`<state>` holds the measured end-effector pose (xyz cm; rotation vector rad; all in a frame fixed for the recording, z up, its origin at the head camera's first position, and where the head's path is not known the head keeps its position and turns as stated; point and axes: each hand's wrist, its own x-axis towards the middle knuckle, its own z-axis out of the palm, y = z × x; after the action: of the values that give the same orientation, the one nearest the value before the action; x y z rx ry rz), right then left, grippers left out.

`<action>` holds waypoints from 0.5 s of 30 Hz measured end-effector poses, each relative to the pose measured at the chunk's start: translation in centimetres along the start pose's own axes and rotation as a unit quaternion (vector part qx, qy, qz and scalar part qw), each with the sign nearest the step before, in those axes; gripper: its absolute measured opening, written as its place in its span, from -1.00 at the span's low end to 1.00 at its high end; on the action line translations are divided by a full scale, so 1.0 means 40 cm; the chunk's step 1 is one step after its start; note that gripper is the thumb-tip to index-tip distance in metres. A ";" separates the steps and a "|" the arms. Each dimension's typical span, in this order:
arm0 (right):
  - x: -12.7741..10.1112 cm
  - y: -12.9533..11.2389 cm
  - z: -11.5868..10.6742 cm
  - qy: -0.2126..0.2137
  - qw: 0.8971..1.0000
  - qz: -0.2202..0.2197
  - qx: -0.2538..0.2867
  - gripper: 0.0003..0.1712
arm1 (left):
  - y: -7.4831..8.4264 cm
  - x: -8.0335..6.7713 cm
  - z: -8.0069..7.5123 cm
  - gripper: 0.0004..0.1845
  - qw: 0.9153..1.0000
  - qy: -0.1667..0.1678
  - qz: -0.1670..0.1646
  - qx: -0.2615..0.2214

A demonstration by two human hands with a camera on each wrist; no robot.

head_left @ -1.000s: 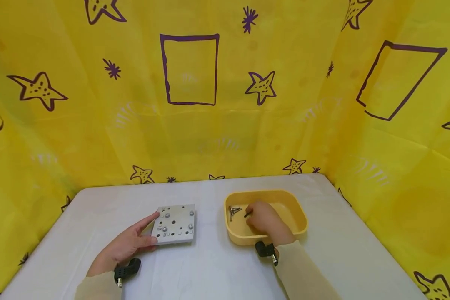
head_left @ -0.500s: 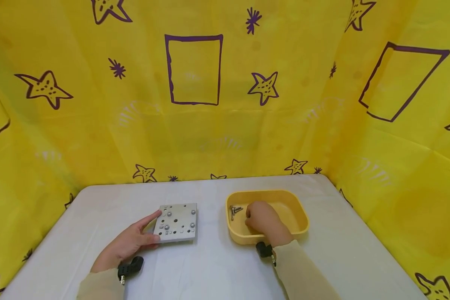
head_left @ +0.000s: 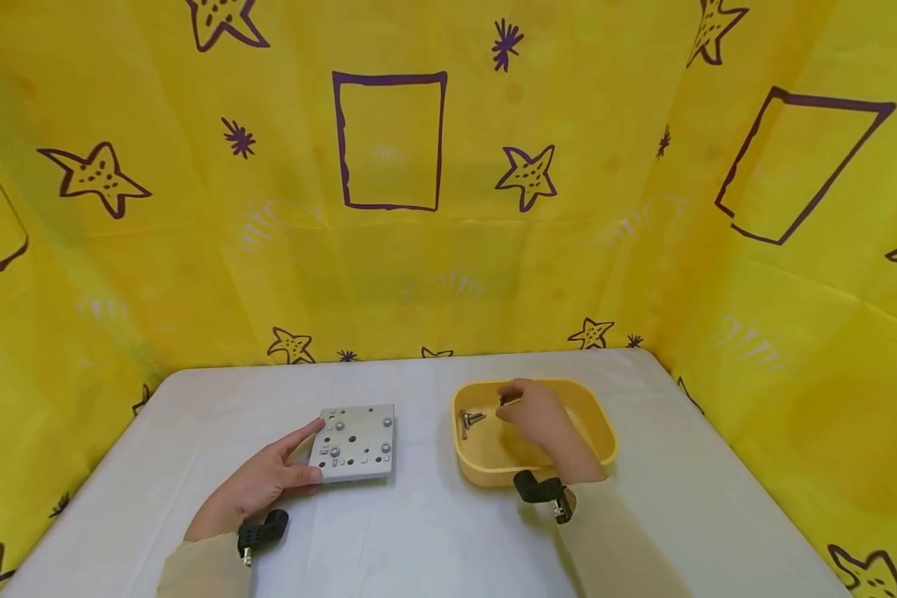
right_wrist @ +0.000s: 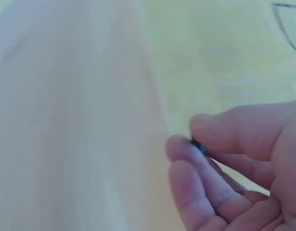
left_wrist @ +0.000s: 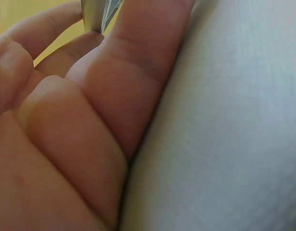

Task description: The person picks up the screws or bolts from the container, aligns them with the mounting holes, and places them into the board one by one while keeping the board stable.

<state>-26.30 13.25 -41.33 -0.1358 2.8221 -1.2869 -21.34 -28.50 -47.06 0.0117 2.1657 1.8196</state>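
Note:
My left hand grips the left side of a square grey metal plate, thumb near its front corner and a finger at the back corner. Holes and several round bolt heads mark the plate's top. In the left wrist view only a sliver of the plate's edge shows between the fingers. Over the yellow tray, my right hand pinches a small dark piece between thumb and fingertips; its kind is mostly hidden. Several silver screws lie at the tray's left side.
A white cloth covers the table. Yellow sheeting with drawn stars and frames stands around its back and sides. Each wrist wears a black camera mount.
My right hand has lifted from the tray's floor and shifted slightly back and right, with the dark piece in its fingers. The left hand still holds the plate.

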 end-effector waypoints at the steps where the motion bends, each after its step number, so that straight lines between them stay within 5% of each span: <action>1: 0.002 -0.006 -0.008 0.001 0.999 0.014 0.044 -0.63 | 0.000 0.000 0.000 -0.01 1.000 0.000 0.001 0.000; 5: 0.010 -0.027 -0.023 -0.008 0.978 0.056 0.203 -0.60 | -0.001 0.000 0.001 -0.01 1.000 0.000 0.002 -0.001; 10: 0.024 -0.063 0.004 -0.028 0.924 0.055 0.377 -0.60 | -0.005 0.001 -0.003 0.00 1.000 -0.001 0.003 0.006; 12: 0.026 -0.090 0.026 -0.037 0.906 0.048 0.419 -0.63 | -0.005 0.002 -0.004 0.00 1.000 -0.003 0.004 0.006; 15: 0.024 -0.134 0.070 -0.061 0.900 0.040 0.429 -0.69 | -0.006 0.004 -0.004 0.00 1.000 -0.004 0.005 0.005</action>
<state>-26.72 7.57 -39.11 -0.0590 1.8864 -2.2370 -21.47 -28.67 -47.28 0.0313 2.1731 1.8123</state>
